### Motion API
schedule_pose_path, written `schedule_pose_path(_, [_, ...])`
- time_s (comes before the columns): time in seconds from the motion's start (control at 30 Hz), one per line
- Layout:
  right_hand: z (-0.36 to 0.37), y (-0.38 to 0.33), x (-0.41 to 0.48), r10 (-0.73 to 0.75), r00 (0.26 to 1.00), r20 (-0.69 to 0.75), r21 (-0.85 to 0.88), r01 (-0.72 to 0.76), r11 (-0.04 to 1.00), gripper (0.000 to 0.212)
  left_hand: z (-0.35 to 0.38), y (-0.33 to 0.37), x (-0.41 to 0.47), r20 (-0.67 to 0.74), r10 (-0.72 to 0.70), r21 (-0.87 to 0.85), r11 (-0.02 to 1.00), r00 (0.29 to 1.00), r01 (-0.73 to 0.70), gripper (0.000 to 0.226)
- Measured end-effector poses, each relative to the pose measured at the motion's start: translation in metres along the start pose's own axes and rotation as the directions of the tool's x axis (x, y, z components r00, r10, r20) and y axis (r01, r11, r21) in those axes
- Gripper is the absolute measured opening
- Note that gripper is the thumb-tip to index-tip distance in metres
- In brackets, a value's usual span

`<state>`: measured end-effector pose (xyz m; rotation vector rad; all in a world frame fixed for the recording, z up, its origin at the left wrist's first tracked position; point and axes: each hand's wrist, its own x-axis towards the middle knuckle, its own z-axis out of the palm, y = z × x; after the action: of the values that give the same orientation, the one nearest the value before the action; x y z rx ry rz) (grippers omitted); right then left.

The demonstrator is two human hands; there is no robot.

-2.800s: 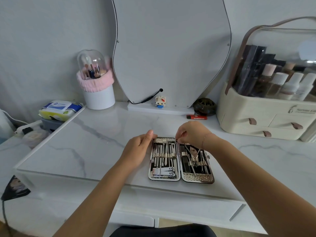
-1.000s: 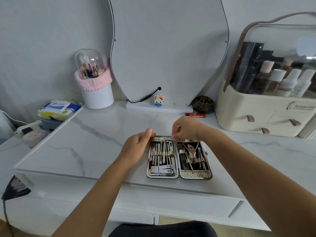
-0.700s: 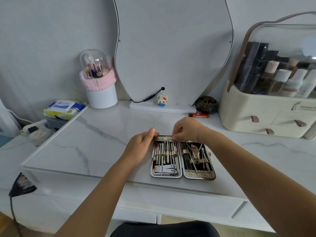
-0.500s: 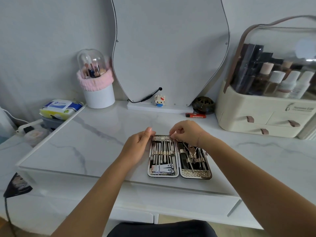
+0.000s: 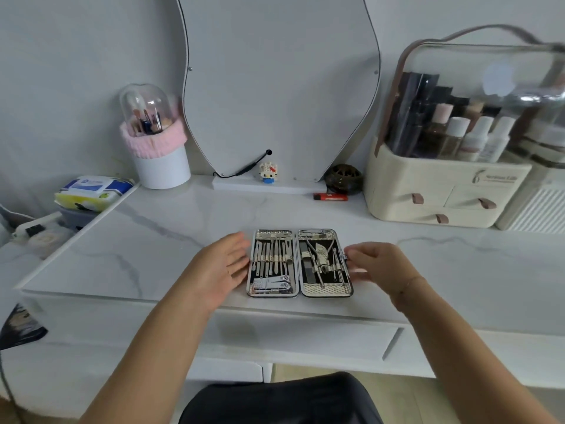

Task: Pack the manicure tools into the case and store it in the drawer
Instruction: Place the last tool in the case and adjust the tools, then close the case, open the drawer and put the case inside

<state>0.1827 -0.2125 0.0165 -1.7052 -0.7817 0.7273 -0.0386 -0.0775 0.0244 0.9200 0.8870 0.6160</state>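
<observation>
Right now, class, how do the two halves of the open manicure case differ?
The left half holds a row of slim tools; the right half, a dark file and curved nippers. The left half's near end holds clippers; the right half's shows bare patterned metal. Both lie open, flat, black-lined.

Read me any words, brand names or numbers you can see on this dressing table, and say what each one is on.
"Serious Life": on the cosmetics organiser, front upper right; blurred, so a best reading.
Wipes pack: print on the blue label, too blurred to read.
Red lighter: marking too small to read.
Bottles in the organiser: nothing readable.
Manicure case: no text visible.
</observation>
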Motion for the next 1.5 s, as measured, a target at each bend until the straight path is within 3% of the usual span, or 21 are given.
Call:
schedule_pose_path(0.07, [0.002,0.0,-0.004,0.0,1.0,-0.021,0.027,0.001,1.0,0.018,0.002,0.003,0.001,-0.027,-0.012,-0.085,0.996,1.0,0.01,0.041])
schedule_pose_path(0.23, [0.013,-0.005,-0.019,0.043,0.999,0.018,0.188,-0.045,0.981,0.025,0.02,0.006,-0.002,0.04,0.128,-0.257,0.96,0.991,-0.113,0.036])
schedule_pose_path(0.3, [0.019,-0.005,-0.025,0.053,0.998,0.04,0.245,-0.061,0.968,0.028,0.031,0.001,-0.003,0.099,0.236,-0.188,0.958,0.967,-0.214,0.03])
schedule_pose_path(0.33, [0.022,-0.004,-0.029,0.057,0.997,0.056,0.277,-0.071,0.958,0.031,0.036,-0.002,-0.003,0.126,0.307,-0.046,0.952,0.943,-0.303,0.03])
schedule_pose_path(0.37, [0.025,-0.004,-0.034,0.061,0.994,0.086,0.315,-0.085,0.945,0.034,0.04,-0.007,-0.002,0.159,0.385,0.174,0.896,0.909,-0.409,0.029])
schedule_pose_path(0.43, [0.028,-0.001,-0.042,0.072,0.985,0.158,0.383,-0.128,0.915,0.039,0.045,-0.018,0.001,0.285,0.511,0.583,0.579,0.811,-0.57,0.025])
schedule_pose_path(0.47, [0.028,-0.002,-0.044,0.087,0.981,0.174,0.393,-0.15,0.907,0.04,0.047,-0.024,0.003,0.375,0.524,0.681,0.405,0.765,-0.61,0.024])
schedule_pose_path(0.53, [0.025,-0.004,-0.045,0.105,0.988,0.11,0.323,-0.136,0.937,0.036,0.049,-0.035,0.006,0.536,0.515,0.71,0.153,0.669,-0.687,0.026])
schedule_pose_path(0.6, [0.016,-0.003,-0.038,-0.003,0.997,-0.077,0.005,0.004,1.0,0.022,0.045,-0.044,0.009,0.595,0.496,0.731,-0.008,0.632,-0.682,0.034])
schedule_pose_path(0.67, [0.006,-0.002,-0.028,-0.237,0.964,-0.123,-0.337,0.184,0.923,0.008,0.037,-0.048,0.01,0.565,0.474,0.79,-0.075,0.675,-0.609,0.043])
schedule_pose_path(0.73, [0.004,0.003,-0.016,-0.398,0.917,0.036,-0.451,0.371,0.812,0.018,0.028,-0.051,0.009,0.573,0.472,0.792,-0.109,0.67,-0.6,0.048])
schedule_pose_path(0.83, [0.011,0.01,-0.006,-0.399,0.877,0.269,-0.448,0.481,0.754,0.03,0.018,-0.051,0.012,0.576,0.534,0.775,-0.117,0.619,-0.621,0.053])
schedule_pose_path(0.9, [0.014,0.018,-0.004,-0.417,0.842,0.341,-0.462,0.537,0.706,0.034,0.01,-0.053,0.017,0.563,0.571,0.773,-0.107,0.598,-0.625,0.051])
schedule_pose_path(1.0, [0.013,0.024,-0.002,-0.474,0.794,0.38,-0.507,0.607,0.611,0.039,0.004,-0.056,0.018,0.602,0.552,0.757,-0.164,0.577,-0.633,0.047])
schedule_pose_path(1.3, [0.013,0.028,0.0,-0.478,0.783,0.399,-0.524,0.622,0.582,0.035,0.005,-0.054,0.015,0.595,0.496,0.772,-0.134,0.633,-0.621,0.051])
schedule_pose_path(1.4, [0.008,0.027,-0.019,-0.457,0.842,0.288,-0.439,0.54,0.718,0.033,0.005,-0.056,0.011,0.603,0.488,0.782,-0.204,0.631,-0.589,0.058])
schedule_pose_path(1.47, [-0.006,0.031,-0.044,-0.501,0.865,0.033,-0.311,0.485,0.817,0.027,0.01,-0.059,0.006,0.602,0.487,0.787,-0.228,0.633,-0.574,0.069])
schedule_pose_path(1.5, [-0.015,0.038,-0.06,-0.522,0.84,-0.148,-0.273,0.472,0.838,0.023,0.016,-0.06,0.003,0.605,0.487,0.784,-0.227,0.63,-0.578,0.073])
